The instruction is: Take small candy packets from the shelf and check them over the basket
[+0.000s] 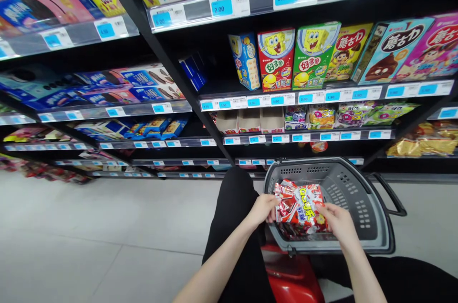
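A red and white candy bag with yellow lettering is held flat between my two hands. My left hand pinches its left edge, while my right hand grips the right edge. Below the bag, a grey shopping basket shows its perforated walls and a black handle at the right. More red packets lie inside the basket, partly hidden under the held bag.
Before me stands a shelf with open cardboard display boxes and colourful candy packets. Snack boxes line the level above. My knee is left of the basket, and a red object is beneath it.
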A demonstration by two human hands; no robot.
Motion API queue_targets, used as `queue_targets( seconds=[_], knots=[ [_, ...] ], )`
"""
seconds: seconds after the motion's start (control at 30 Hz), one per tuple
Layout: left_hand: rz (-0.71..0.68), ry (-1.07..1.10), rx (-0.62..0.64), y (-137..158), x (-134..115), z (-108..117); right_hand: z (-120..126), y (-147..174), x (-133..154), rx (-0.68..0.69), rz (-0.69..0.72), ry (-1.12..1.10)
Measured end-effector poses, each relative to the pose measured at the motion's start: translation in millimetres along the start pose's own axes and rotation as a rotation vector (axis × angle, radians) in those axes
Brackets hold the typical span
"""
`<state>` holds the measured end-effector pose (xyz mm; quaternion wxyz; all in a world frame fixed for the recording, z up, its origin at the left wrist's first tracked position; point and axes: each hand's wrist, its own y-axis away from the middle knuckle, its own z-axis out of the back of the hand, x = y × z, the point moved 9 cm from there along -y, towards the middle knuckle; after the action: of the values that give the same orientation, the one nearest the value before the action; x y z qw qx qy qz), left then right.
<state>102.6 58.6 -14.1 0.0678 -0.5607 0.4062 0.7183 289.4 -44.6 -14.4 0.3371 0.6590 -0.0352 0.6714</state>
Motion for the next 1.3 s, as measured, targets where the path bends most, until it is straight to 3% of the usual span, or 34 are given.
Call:
queue_targets(
  seconds=[0.17, 0.27, 0.37, 0.57, 0.7, 0.8, 0.87, 1.0, 1.03, 1.13, 1.23, 1.3],
  knots=[
    [-0.005, 0.415, 0.086, 4, -7, -5, 3, 6, 20, 0.06, 0.13, -0.071],
    [-0.03, 0.561, 0.026, 2, -9, 3, 1, 7, 21, 0.099, 0.158, -0.153],
    [-0.119, 0.513, -0.094, 0, -12, 15, -7, 6, 18, 0.085, 0.161, -0.201],
    [-0.189, 0.499, -0.104, -1, -9, 8, -28, 3, 6, 0.108, 0.099, -0.388],
    [-0.144, 0.292, -0.121, -4, -12, 25, -21, -2, 0, 0.072, 0.158, -0.084],
    [-0.289, 0.132, -0.296, -2, -48, 90, -12, -6, 2, -0.049, 0.323, 0.304],
    [-0.424, -0.018, -0.665, 10, -83, 167, -17, -11, -3, -0.048, 0.404, 0.461],
    [-0.483, -0.129, -0.993, 12, -135, 285, -30, -31, -37, -0.046, 0.389, 0.557],
    [-0.405, -0.371, -1.079, 8, -147, 305, -33, -36, -49, -0.055, 0.363, 0.549],
    [-0.318, -0.53, -1.08, -18, -166, 346, -54, -44, -87, 0.068, 0.252, 0.498],
    [-0.246, -0.637, -1.007, -48, -169, 365, -72, -34, -113, 0.179, 0.165, 0.562],
    [-0.228, -0.68, -0.972, -61, -168, 373, -76, -20, -114, 0.217, 0.165, 0.611]
  ],
)
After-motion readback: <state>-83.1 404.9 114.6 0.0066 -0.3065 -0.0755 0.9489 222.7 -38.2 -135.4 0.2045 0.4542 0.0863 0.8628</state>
